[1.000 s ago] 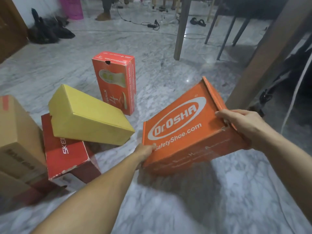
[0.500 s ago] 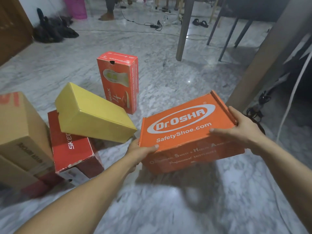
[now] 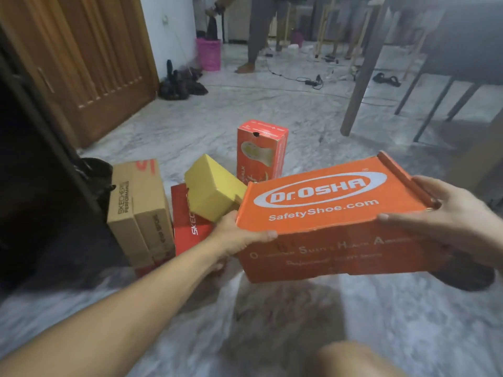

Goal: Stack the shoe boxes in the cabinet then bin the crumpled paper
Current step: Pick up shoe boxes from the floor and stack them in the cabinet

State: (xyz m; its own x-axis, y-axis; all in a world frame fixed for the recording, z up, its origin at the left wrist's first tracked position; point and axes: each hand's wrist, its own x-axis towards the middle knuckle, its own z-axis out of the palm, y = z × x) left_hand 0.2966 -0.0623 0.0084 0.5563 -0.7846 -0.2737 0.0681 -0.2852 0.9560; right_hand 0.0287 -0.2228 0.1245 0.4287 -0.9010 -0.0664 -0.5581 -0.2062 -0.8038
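I hold an orange Dr.OSHA shoe box [image 3: 321, 213] level above the marble floor. My left hand [image 3: 236, 238] grips its left end with the thumb on the lid. My right hand [image 3: 449, 221] grips its right end. Behind it, a yellow box [image 3: 212, 189] leans on a red Skechers box [image 3: 187, 229]. A brown Skechers box [image 3: 138, 210] stands upright at the left. A red-orange box [image 3: 261, 151] stands on end farther back. The dark cabinet [image 3: 35, 164] opens at the far left. No crumpled paper is visible.
A pink bin [image 3: 208, 54] stands by the far wall beside dark bags [image 3: 181, 83]. A wooden door [image 3: 89, 50] is at the left. Table legs [image 3: 364, 66] and chair legs stand at the right. A person's legs [image 3: 255, 36] and cables lie at the back.
The orange box has levelled out and risen, and my view has lifted and swung left, bringing the cabinet, door and pink bin into sight.
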